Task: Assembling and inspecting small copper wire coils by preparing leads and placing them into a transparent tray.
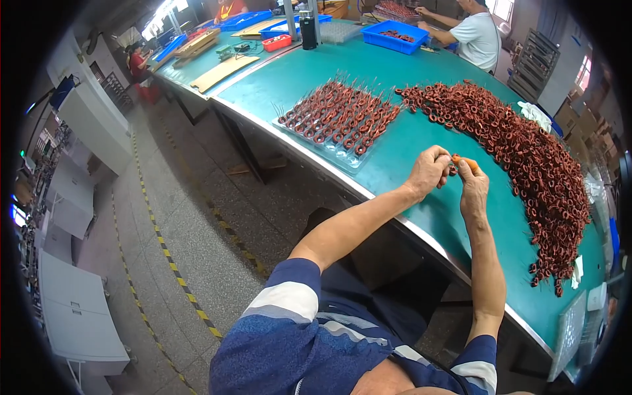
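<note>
My left hand and my right hand meet above the green table, fingertips pinched close together. Between them is a small red-brown ring coil, mostly covered by the fingers. Something orange, seemingly a finger cover, shows on my right index finger. To the left of my hands lies a clear plastic tray filled with rows of similar ring coils, their thin wire leads sticking up. A large curved heap of loose ring coils spreads to the right of my hands.
The green table has a pale front edge close to my body. Farther back stand a blue bin, a small red bin and a black bottle. A co-worker sits at the far side. Stacked clear trays are at the right edge.
</note>
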Demonstrator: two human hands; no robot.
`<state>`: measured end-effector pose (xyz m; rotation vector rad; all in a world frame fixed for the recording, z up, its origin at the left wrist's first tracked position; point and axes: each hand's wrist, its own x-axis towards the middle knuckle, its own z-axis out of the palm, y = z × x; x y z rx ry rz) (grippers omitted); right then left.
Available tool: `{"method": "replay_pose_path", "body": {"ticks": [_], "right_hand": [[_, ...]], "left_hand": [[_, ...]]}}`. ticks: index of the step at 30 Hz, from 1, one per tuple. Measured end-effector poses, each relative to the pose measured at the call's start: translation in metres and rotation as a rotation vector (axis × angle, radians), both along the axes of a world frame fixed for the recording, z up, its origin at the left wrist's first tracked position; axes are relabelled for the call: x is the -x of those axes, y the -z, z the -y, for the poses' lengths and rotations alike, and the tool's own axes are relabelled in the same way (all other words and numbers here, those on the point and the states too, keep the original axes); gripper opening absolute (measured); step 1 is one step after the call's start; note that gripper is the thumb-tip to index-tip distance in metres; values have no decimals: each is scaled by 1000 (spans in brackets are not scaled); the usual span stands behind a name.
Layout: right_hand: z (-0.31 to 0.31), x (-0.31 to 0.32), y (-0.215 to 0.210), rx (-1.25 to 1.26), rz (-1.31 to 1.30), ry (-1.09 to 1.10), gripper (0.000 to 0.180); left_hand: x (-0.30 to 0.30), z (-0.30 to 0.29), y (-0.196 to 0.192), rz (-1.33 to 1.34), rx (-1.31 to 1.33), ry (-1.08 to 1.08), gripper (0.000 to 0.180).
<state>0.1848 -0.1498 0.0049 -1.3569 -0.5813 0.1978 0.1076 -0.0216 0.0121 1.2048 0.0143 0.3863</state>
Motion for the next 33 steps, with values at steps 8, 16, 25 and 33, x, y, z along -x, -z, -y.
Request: {"method": "replay_pose_path", "body": {"ticks": [8,16,25,33], "right_hand": [[6,3,0,-87,-241,-13,28],[-6,0,-1,81,-167,-123,40],[3,-2,9,400,238,125,35],[7,9,-17,105,-125,-100,32]], "left_hand": [[0,9,4,92,-37,147,12],[-1,-21,11,123,-86,130,24],[-2,-9,8,125,-217,65,23],[18,-21,-3,60,-368,36,20]]}}
